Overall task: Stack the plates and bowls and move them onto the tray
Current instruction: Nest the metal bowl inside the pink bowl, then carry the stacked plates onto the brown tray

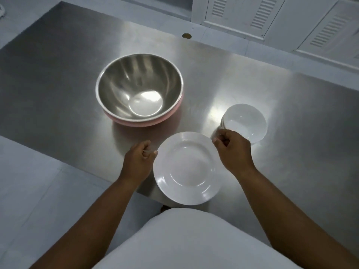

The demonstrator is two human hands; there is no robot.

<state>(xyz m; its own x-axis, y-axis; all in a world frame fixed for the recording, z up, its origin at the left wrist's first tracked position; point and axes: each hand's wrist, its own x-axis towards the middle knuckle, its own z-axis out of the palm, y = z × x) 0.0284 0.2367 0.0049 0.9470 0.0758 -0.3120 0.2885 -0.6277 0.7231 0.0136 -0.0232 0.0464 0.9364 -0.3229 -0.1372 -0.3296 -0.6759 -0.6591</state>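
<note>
A white plate [186, 167] is right in front of me, its near side reaching past the table's front edge. My left hand [138, 162] pinches its left rim. My right hand [232, 150] pinches its upper right rim. Whether more plates lie under it I cannot tell. A stack of white bowls [245, 121] stands on the table just beyond my right hand. A large steel bowl [139, 86] sits further back on the left, resting in a pink round dish [171, 116]. No tray is in view.
The steel table [281, 98] stretches to the right and back, with a small round hole [186, 35] near its far edge. White louvred cabinet doors [272, 16] stand behind it. Grey floor [29, 181] lies to the left.
</note>
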